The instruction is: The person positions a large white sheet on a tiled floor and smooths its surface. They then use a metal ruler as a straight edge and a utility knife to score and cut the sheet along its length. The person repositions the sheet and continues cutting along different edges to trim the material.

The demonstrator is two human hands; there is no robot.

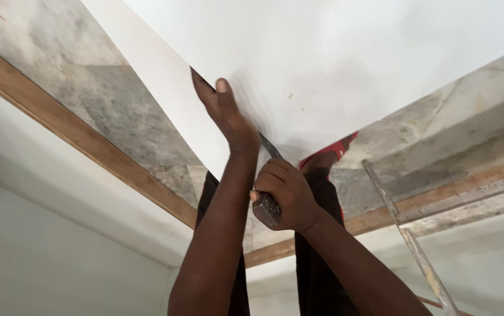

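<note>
- While we look up at the ceiling, our left hand (224, 114) lies flat against the underside of a large white board (334, 64), fingers together and stretched out along its left edge.
- Our right hand (287, 196) sits just beside the left wrist, fingers clamped round the dark handle of a knife (266, 199) whose thin blade runs up toward the board and disappears behind the left wrist.
- Left of the board, bare grey concrete ceiling (111, 99) shows, bordered by a brown wooden batten (76, 134); a second batten runs along the far right.
- At the right, a paint-spattered ladder rail (407, 234) leans up toward the ceiling, well apart from both hands.
- Another person stands close behind our arms in dark trousers (322, 234), with a red strip (331, 151) just below the board.
- As we judge it, the blade passes very near the left wrist, so a slip under force could cut it; if the flat palm shifts, the board could sag or drop; whether the board's edge is fixed anywhere, we cannot tell.
</note>
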